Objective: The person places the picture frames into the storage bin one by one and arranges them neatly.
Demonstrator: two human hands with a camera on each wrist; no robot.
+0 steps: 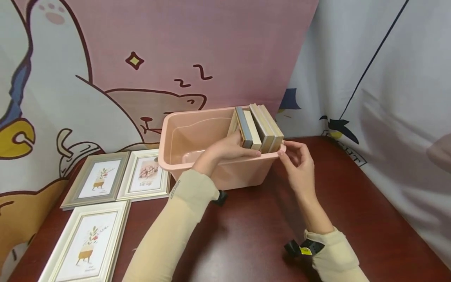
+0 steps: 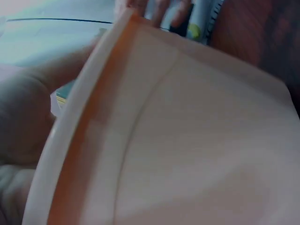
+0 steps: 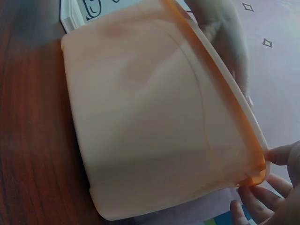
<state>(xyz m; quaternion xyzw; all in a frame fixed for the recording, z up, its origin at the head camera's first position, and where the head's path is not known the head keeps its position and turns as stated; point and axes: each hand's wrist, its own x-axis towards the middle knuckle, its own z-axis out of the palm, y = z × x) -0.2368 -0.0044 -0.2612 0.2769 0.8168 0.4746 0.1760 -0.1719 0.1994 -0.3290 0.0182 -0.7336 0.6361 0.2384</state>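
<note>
A pink bin (image 1: 239, 172) holds several upright frames (image 1: 269, 129) at its right end. My left hand (image 1: 227, 150) reaches over the near rim, its fingers partly hidden beside the leftmost frame and its thumb straight along the frames' near ends. In the left wrist view that hand (image 2: 28, 122) is behind the rim of the bin (image 2: 187, 131). My right hand (image 1: 301, 168) pinches the bin's near right corner between thumb and fingers. The right wrist view shows this hand (image 3: 276, 187) at the corner of the bin (image 3: 140, 108).
Three framed pictures lie face up left of the bin: a grey one (image 1: 118, 156), a white one (image 1: 163, 188) and a larger white one (image 1: 119, 223). They rest on the dark red table (image 1: 246, 243). Printed cloth (image 1: 229, 47) hangs behind it, pale cloth (image 1: 398, 117) at the right.
</note>
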